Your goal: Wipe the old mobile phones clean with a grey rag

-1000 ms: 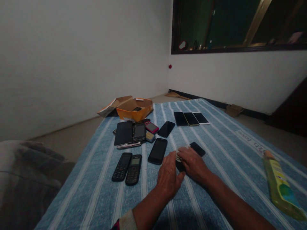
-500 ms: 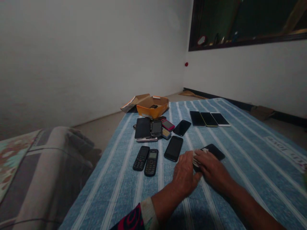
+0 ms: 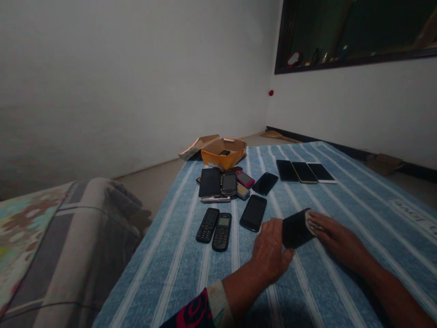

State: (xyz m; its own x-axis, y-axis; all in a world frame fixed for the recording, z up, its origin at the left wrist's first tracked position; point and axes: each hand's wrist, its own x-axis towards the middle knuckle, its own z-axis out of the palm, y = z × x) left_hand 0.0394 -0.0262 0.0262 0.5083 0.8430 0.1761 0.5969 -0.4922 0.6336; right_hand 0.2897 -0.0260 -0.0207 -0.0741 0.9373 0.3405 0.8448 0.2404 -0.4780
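Note:
My left hand (image 3: 271, 249) grips the near end of a black smartphone (image 3: 296, 233) and tilts it up off the blue striped towel (image 3: 307, 282). My right hand (image 3: 336, 239) presses a small whitish cloth (image 3: 311, 226) against the phone's far end, fingers closed over it. Just left of my hands lie a black touchscreen phone (image 3: 253, 212) and two black keypad phones (image 3: 215, 225).
A pile of several phones (image 3: 223, 184) sits in front of an orange cardboard box (image 3: 223, 153). Three smartphones (image 3: 305, 171) lie in a row at the far right. A folded blanket (image 3: 68, 246) is at the left. White walls and a dark window stand behind.
The view has swung left, so the yellow-green bottle has left the frame. The black smartphone, flat on the towel before, is now tilted up, and the cloth has moved to its far end.

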